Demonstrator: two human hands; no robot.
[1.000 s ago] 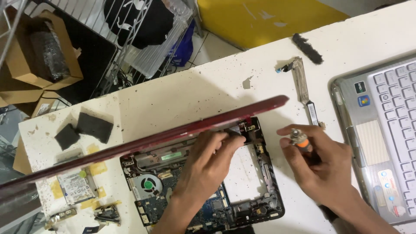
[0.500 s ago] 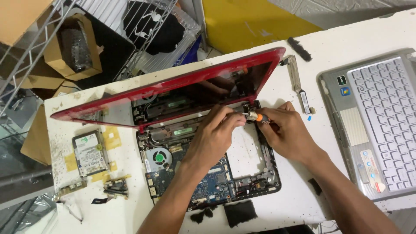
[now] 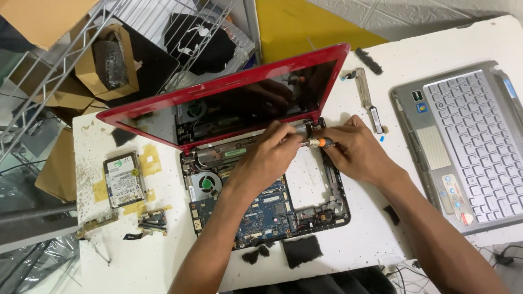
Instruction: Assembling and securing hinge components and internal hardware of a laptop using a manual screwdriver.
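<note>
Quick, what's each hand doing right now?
Left hand: fingers pinched at the screwdriver tip, by the red laptop's hinge.
Right hand: closed around the screwdriver.

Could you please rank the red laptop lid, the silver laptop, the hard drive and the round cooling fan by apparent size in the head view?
1. Glossy red laptop lid
2. Silver laptop, partly cropped
3. Flat rectangular hard drive
4. Round cooling fan

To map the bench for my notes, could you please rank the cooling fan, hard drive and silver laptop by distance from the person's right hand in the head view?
From the right hand:
1. Silver laptop, to its right.
2. Cooling fan, left, inside the open chassis.
3. Hard drive, far left on the table.
</note>
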